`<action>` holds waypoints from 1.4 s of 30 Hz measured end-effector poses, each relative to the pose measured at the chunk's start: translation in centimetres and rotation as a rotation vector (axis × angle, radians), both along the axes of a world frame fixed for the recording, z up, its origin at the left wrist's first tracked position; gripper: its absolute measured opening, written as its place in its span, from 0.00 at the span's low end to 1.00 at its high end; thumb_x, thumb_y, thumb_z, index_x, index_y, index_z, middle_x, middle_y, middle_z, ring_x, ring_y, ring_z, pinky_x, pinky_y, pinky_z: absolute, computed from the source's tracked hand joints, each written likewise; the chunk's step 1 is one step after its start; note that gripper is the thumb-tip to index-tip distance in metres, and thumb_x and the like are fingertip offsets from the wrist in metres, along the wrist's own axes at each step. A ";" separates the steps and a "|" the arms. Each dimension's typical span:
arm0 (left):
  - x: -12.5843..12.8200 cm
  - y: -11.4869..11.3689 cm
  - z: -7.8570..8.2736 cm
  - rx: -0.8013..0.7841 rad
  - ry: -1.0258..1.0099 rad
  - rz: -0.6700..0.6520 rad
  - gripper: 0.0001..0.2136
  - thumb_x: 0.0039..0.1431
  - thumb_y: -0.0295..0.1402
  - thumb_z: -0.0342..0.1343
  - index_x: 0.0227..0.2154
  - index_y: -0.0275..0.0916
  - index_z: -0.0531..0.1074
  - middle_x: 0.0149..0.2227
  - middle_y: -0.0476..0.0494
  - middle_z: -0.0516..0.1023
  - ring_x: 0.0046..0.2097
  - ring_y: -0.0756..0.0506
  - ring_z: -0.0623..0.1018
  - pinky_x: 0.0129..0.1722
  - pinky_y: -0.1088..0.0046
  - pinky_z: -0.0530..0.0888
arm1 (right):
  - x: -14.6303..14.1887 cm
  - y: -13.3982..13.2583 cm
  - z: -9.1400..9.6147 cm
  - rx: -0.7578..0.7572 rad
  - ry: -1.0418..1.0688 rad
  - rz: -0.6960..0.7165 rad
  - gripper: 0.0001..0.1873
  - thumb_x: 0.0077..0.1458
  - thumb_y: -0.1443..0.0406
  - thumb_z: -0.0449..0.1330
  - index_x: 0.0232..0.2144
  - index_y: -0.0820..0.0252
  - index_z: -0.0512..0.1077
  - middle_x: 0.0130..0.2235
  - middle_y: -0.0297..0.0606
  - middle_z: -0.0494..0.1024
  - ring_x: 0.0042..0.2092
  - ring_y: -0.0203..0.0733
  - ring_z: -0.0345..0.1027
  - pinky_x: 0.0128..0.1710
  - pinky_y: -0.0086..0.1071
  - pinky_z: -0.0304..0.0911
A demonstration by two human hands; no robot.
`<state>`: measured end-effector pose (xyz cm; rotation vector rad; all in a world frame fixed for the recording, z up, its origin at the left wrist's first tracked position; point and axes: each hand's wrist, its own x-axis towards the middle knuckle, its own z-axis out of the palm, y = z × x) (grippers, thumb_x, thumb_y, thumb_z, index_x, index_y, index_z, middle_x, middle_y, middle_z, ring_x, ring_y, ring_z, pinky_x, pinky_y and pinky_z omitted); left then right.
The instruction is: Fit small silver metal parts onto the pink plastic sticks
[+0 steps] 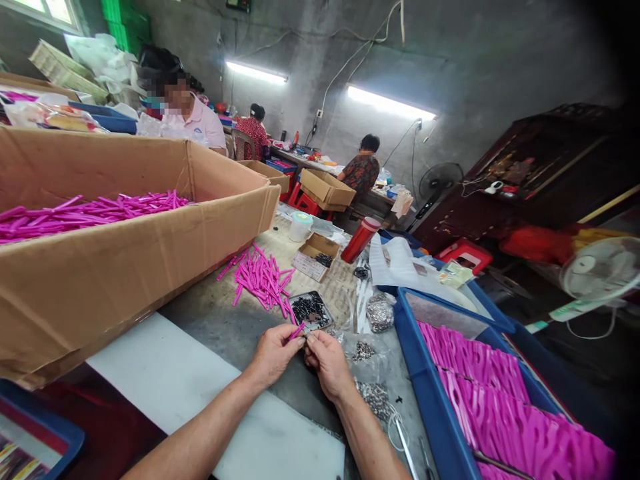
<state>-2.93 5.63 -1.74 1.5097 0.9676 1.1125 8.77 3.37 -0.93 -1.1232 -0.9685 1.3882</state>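
Observation:
My left hand (pixel 275 355) is closed around a short magenta plastic stick (pixel 297 331), whose upper end sticks out past the thumb. Fingertip to fingertip with it, my right hand (pixel 327 360) is pinched at the stick's lower end; whatever small part it grips is hidden by the fingers. Just beyond both hands lies a shallow tray (pixel 327 320) of small black parts (pixel 306 308). A loose pile of magenta sticks (pixel 260 277) spreads behind it to the left. Bags of small metal parts (pixel 380 313) lie to the right of my right hand.
A large cardboard box (pixel 125 260) of magenta sticks stands left. At right, a blue crate (pixel 430 380) holds rows of magenta pieces. A white board (pixel 200 393) lies under my forearms. Farther back are a small carton (pixel 310 263), a red bottle (pixel 361 239) and several seated people.

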 end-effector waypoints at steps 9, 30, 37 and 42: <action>-0.2 -0.4 1.0 0.082 0.129 -0.031 0.08 0.49 0.29 0.48 0.28 0.35 0.72 0.27 0.48 0.72 0.30 0.48 0.69 0.31 0.76 0.65 | 1.4 0.2 0.2 0.174 -0.287 -0.047 0.10 0.46 0.61 0.53 0.19 0.61 0.61 0.17 0.26 0.56 0.19 0.31 0.46 0.18 0.25 0.44; -0.4 -1.0 1.9 0.242 0.365 0.004 0.11 0.53 0.27 0.43 0.28 0.38 0.72 0.24 0.49 0.69 0.28 0.50 0.69 0.29 0.77 0.63 | 1.9 -0.1 3.0 0.570 -0.928 0.016 0.08 0.51 0.67 0.49 0.24 0.59 0.65 0.24 0.33 0.65 0.28 0.37 0.58 0.28 0.29 0.53; -0.4 -1.0 1.8 0.269 0.383 0.006 0.11 0.53 0.27 0.43 0.27 0.37 0.71 0.23 0.49 0.68 0.27 0.50 0.68 0.28 0.77 0.62 | 2.0 -0.2 2.9 0.602 -0.938 0.023 0.08 0.51 0.67 0.48 0.26 0.59 0.67 0.26 0.35 0.66 0.29 0.38 0.59 0.29 0.30 0.54; -0.4 -1.0 1.7 0.275 0.394 0.005 0.11 0.54 0.27 0.43 0.26 0.37 0.71 0.23 0.50 0.68 0.27 0.50 0.68 0.27 0.78 0.62 | 2.1 -0.2 2.7 0.603 -0.938 0.017 0.08 0.52 0.67 0.49 0.26 0.58 0.67 0.26 0.35 0.66 0.29 0.38 0.59 0.29 0.30 0.54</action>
